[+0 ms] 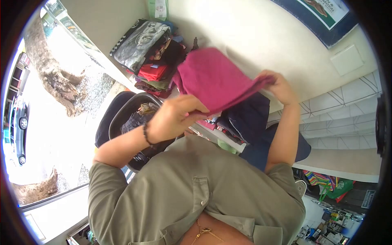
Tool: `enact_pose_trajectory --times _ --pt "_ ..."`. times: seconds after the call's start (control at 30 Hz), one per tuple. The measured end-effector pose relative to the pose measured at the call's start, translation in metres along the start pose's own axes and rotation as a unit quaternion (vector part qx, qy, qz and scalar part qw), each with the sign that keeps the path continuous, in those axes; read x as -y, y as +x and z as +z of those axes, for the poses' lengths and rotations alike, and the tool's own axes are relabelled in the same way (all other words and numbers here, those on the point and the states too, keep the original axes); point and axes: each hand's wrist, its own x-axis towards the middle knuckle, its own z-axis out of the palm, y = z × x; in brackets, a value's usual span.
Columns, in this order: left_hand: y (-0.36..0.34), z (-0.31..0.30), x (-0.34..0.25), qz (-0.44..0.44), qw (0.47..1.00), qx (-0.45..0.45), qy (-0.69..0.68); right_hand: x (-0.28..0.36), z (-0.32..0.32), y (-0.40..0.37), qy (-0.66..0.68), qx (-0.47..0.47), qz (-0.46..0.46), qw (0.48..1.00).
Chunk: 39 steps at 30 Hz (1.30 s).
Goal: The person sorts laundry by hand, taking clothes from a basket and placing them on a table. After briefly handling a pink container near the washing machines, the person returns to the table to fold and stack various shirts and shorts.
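Observation:
A magenta folded cloth (pixel 216 77), perhaps a garment, is stretched between my two hands in front of the wall. My left hand (pixel 175 116) pinches its near left corner, with a dark beaded bracelet on that wrist. At the right end, my right hand (pixel 279 87) grips the other corner, fingers closed over the edge. Below the cloth lie dark navy folded clothes (pixel 251 116). Just left of it rises a stack of folded clothes (pixel 157 71), with a grey printed shirt (pixel 141 43) on top.
A dark basket (pixel 116 118) with clothes in it stands at the left, beside a window showing a tree trunk (pixel 53 73) and a parked car (pixel 19 126). White patterned curtain (pixel 326 106) hangs at the right. Colourful bags (pixel 326 183) sit below a white shelf (pixel 339 168).

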Motion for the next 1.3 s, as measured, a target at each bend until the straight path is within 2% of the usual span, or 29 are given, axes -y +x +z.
enact_pose_trajectory --times 0.1,0.17,0.2,0.23,0.27,0.3,0.37,0.4,0.43,0.47,0.5,0.53,0.57,0.63,0.7,0.77,0.87,0.97,1.03,1.1,1.17,1.3 --pt "-0.001 0.025 0.035 -0.194 0.974 0.051 -0.105 -0.041 0.007 0.022 -0.126 0.037 0.036 0.991" --pt "0.003 0.041 0.099 -0.174 0.958 -0.071 -0.218 -0.052 0.03 0.043 -0.09 -0.108 0.027 0.99" --pt "0.012 0.048 0.109 -0.22 0.876 -0.198 -0.382 -0.065 0.047 0.056 -0.025 -0.219 -0.056 0.974" --pt "0.019 0.055 0.115 -0.257 0.748 -0.313 -0.525 -0.078 0.064 0.067 -0.016 -0.329 -0.085 0.941" --pt "0.019 0.055 0.123 -0.328 0.631 -0.23 -0.665 -0.094 0.081 0.072 0.036 -0.382 -0.072 0.921" --pt "0.018 0.071 0.128 -0.359 0.613 -0.243 -0.661 -0.103 0.095 0.073 0.086 -0.432 -0.061 0.896" --pt "0.001 0.108 0.172 -0.335 0.744 -0.217 -0.537 -0.102 0.125 0.045 0.182 -0.328 0.058 0.925" --pt "-0.004 0.115 0.185 -0.376 0.759 -0.229 -0.48 -0.109 0.143 0.031 0.285 -0.24 0.083 0.924" --pt "-0.001 0.112 0.18 -0.394 0.731 -0.226 -0.509 -0.118 0.16 0.017 0.382 -0.143 0.104 0.907" --pt "0.003 0.107 0.175 -0.408 0.704 -0.227 -0.536 -0.122 0.175 0.005 0.456 -0.098 0.153 0.871" --pt "0.009 0.112 0.187 -0.456 0.674 -0.272 -0.514 -0.122 0.19 0.004 0.522 -0.039 0.196 0.829" --pt "0.015 0.107 0.17 -0.436 0.655 -0.273 -0.554 -0.095 0.195 0.005 0.555 -0.034 0.238 0.797" --pt "0.019 0.098 0.145 -0.464 0.644 -0.278 -0.542 -0.068 0.196 0.006 0.581 -0.026 0.28 0.764" --pt "0.003 0.129 0.188 -0.342 0.693 -0.218 -0.596 -0.066 0.195 0.022 0.635 -0.08 0.249 0.727" --pt "-0.001 0.112 0.132 -0.373 0.684 -0.21 -0.59 -0.079 0.19 0.045 0.632 -0.156 0.197 0.733" --pt "-0.016 0.111 0.14 -0.422 0.795 -0.066 -0.43 -0.087 0.175 0.064 0.558 -0.239 0.2 0.769" --pt "-0.035 0.09 0.102 -0.367 0.761 -0.15 -0.513 -0.059 0.164 0.08 0.518 -0.277 0.096 0.803" --pt "-0.069 0.07 0.107 -0.371 0.81 -0.143 -0.43 -0.055 0.146 0.085 0.579 -0.185 0.05 0.793" --pt "-0.093 0.063 0.115 -0.371 0.824 -0.165 -0.395 -0.06 0.147 0.083 0.588 -0.194 0.097 0.779" --pt "-0.119 0.057 0.13 -0.396 0.832 -0.167 -0.35 -0.098 0.159 0.079 0.569 -0.226 0.158 0.774" --pt "-0.135 0.044 0.131 -0.411 0.836 -0.178 -0.317 -0.162 0.176 0.074 0.443 -0.284 0.22 0.821" --pt "-0.151 0.006 0.129 -0.39 0.861 -0.205 -0.256 -0.162 0.186 0.073 0.368 -0.338 0.2 0.843"
